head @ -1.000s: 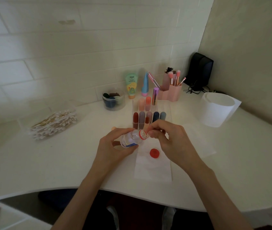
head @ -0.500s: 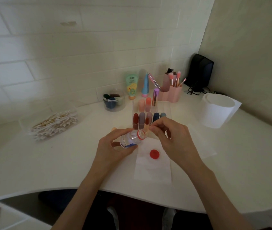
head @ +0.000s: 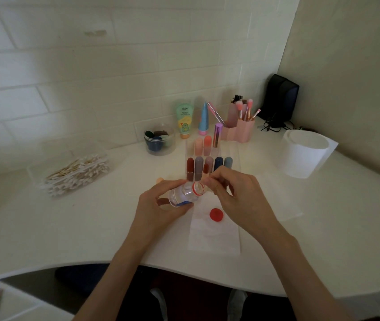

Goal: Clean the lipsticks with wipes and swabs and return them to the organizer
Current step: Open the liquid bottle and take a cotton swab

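Observation:
My left hand [head: 158,209] grips a small clear bottle [head: 184,195], tilted with its open mouth to the right. My right hand [head: 242,195] pinches a thin white swab [head: 207,180] just above that mouth; most of the swab is hidden by the fingers. The bottle's red cap [head: 216,214] lies on a white wipe [head: 214,237] under my hands. Behind them a clear organizer [head: 228,147] holds several capped lipsticks [head: 199,165]. An uncapped red lipstick [head: 205,170] stands in front of it.
A clear box of cotton swabs [head: 77,174] sits at the left. At the back are a jar [head: 159,142], two tubes [head: 185,119] and a pink brush holder [head: 240,128]. A tissue roll [head: 304,151] stands at the right. The table's curved front edge is close.
My right fingertips have shifted slightly up at the bottle's mouth. The bottle stays tilted in my left hand, and the cap has not moved.

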The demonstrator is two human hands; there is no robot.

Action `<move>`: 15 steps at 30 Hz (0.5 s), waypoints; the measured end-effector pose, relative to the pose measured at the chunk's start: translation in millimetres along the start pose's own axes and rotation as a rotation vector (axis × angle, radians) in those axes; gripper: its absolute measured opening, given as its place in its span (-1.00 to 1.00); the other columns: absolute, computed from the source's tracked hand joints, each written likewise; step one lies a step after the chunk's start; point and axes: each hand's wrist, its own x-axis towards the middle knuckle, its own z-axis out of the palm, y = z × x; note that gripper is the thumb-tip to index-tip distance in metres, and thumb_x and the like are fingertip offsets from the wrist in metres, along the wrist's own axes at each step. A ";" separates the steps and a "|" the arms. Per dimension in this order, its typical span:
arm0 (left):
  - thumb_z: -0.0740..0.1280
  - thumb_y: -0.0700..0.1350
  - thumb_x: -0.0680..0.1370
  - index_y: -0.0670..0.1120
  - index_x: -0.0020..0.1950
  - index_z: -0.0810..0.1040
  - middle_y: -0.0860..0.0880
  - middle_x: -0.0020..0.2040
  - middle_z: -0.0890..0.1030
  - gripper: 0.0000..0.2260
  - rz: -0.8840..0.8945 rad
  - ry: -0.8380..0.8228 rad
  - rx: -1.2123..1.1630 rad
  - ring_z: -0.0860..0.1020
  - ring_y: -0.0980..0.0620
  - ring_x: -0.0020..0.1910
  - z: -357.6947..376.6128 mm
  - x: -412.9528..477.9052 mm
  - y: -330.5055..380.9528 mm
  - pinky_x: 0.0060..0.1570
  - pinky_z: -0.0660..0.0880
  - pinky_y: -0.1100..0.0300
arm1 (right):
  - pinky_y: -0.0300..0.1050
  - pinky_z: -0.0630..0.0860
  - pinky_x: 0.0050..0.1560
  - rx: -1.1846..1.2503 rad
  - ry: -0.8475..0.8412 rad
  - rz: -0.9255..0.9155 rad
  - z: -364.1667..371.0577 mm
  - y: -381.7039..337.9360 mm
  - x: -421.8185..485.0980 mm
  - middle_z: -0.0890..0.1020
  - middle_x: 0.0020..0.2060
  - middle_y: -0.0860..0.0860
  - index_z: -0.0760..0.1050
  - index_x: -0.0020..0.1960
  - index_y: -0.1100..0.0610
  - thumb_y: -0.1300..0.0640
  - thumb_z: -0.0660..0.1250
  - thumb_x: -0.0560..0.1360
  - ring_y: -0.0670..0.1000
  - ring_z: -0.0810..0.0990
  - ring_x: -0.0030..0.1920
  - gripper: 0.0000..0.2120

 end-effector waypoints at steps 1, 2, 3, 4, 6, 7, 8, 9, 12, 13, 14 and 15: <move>0.60 -0.12 0.42 0.02 0.28 0.64 0.12 0.13 0.68 -0.56 -0.003 0.004 -0.001 0.62 0.09 0.17 0.1 -0.1 0.1 0.06 0.60 0.25 | -0.43 0.36 -0.25 -0.003 0.005 -0.002 0.7 0.8 -0.1 0.56 -0.34 -0.12 0.57 -0.10 0.11 -0.15 0.27 0.59 -0.11 0.49 -0.34 -0.66; 0.60 -0.12 0.42 0.02 0.27 0.64 0.12 0.13 0.68 -0.56 -0.005 0.007 -0.007 0.62 0.09 0.16 0.1 -0.3 0.1 0.06 0.61 0.25 | -0.41 0.39 -0.24 -0.008 0.012 -0.002 1.5 1.8 -0.1 0.58 -0.32 -0.12 0.58 -0.09 0.11 -0.13 0.31 0.59 -0.11 0.51 -0.32 -0.70; 0.60 -0.12 0.41 0.01 0.27 0.64 0.11 0.13 0.69 -0.56 -0.008 0.010 -0.013 0.62 0.08 0.17 0.2 -0.3 0.1 0.06 0.61 0.24 | -0.38 0.42 -0.23 -0.016 0.026 -0.001 2.4 3.2 0.0 0.60 -0.30 -0.12 0.59 -0.08 0.10 -0.10 0.33 0.59 -0.10 0.54 -0.30 -0.73; 0.60 -0.12 0.41 0.01 0.27 0.64 0.11 0.13 0.69 -0.56 -0.011 0.011 -0.015 0.62 0.07 0.17 0.5 -0.1 0.0 0.06 0.61 0.23 | -0.32 0.47 -0.22 -0.030 0.043 0.000 3.0 4.2 0.2 0.61 -0.28 -0.11 0.59 -0.07 0.09 -0.10 0.33 0.59 -0.08 0.56 -0.28 -0.74; 0.60 -0.12 0.42 0.01 0.27 0.64 0.11 0.14 0.68 -0.56 -0.019 0.012 -0.014 0.62 0.07 0.17 0.9 -0.1 -0.1 0.08 0.61 0.20 | -0.19 0.54 -0.19 -0.073 0.041 0.003 3.7 4.7 0.7 0.61 -0.27 -0.09 0.58 -0.07 0.08 -0.15 0.28 0.59 -0.06 0.56 -0.26 -0.69; 0.60 -0.12 0.42 0.01 0.27 0.65 0.11 0.13 0.68 -0.57 -0.024 0.014 -0.014 0.62 0.08 0.16 1.0 -0.2 -0.2 0.08 0.62 0.19 | -0.15 0.55 -0.17 -0.086 0.016 0.004 3.8 4.1 1.0 0.61 -0.26 -0.09 0.58 -0.06 0.07 -0.20 0.23 0.59 -0.06 0.56 -0.25 -0.65; 0.60 -0.12 0.42 0.01 0.27 0.65 0.10 0.13 0.69 -0.57 -0.028 0.016 -0.015 0.62 0.08 0.16 0.8 -0.4 -0.1 0.09 0.62 0.16 | -0.14 0.56 -0.16 -0.086 -0.011 0.005 3.9 3.1 1.1 0.61 -0.25 -0.09 0.57 -0.05 0.06 -0.25 0.19 0.58 -0.06 0.57 -0.24 -0.60; 0.60 -0.12 0.42 0.01 0.27 0.65 0.09 0.13 0.69 -0.57 -0.031 0.016 -0.018 0.62 0.07 0.16 0.8 -0.4 -0.1 0.09 0.62 0.15 | -0.12 0.57 -0.15 -0.079 -0.022 0.002 3.8 2.4 1.0 0.61 -0.24 -0.09 0.57 -0.05 0.06 -0.28 0.16 0.57 -0.05 0.57 -0.24 -0.57; 0.60 -0.14 0.42 0.02 0.26 0.65 0.09 0.12 0.69 -0.58 -0.018 0.011 -0.037 0.63 0.03 0.15 0.9 -0.8 0.6 0.07 0.62 0.17 | -0.12 0.57 -0.18 -0.074 0.034 -0.023 3.1 3.3 1.5 0.60 -0.27 -0.08 0.57 -0.07 0.08 -0.29 0.16 0.56 -0.05 0.55 -0.27 -0.55; 0.60 -0.13 0.42 0.02 0.26 0.65 0.09 0.12 0.69 -0.58 -0.012 0.012 -0.038 0.63 0.02 0.15 0.8 -0.9 0.9 0.06 0.61 0.20 | -0.11 0.56 -0.19 -0.073 0.044 -0.029 3.0 3.7 1.6 0.59 -0.28 -0.09 0.57 -0.08 0.08 -0.28 0.17 0.57 -0.05 0.54 -0.28 -0.55; 0.60 -0.13 0.41 0.02 0.26 0.65 0.10 0.12 0.69 -0.57 -0.008 0.014 -0.037 0.63 0.03 0.16 0.7 -0.9 0.9 0.05 0.61 0.24 | -0.11 0.56 -0.20 -0.071 0.045 -0.035 3.1 4.0 1.6 0.58 -0.29 -0.08 0.57 -0.09 0.09 -0.27 0.19 0.57 -0.05 0.53 -0.29 -0.56; 0.60 -0.13 0.41 0.02 0.26 0.65 0.11 0.12 0.69 -0.57 -0.005 0.015 -0.035 0.63 0.04 0.16 0.5 -0.8 0.7 0.04 0.60 0.27 | -0.10 0.55 -0.21 -0.073 0.045 -0.043 3.2 4.4 1.6 0.58 -0.29 -0.08 0.57 -0.10 0.09 -0.25 0.20 0.57 -0.05 0.53 -0.29 -0.57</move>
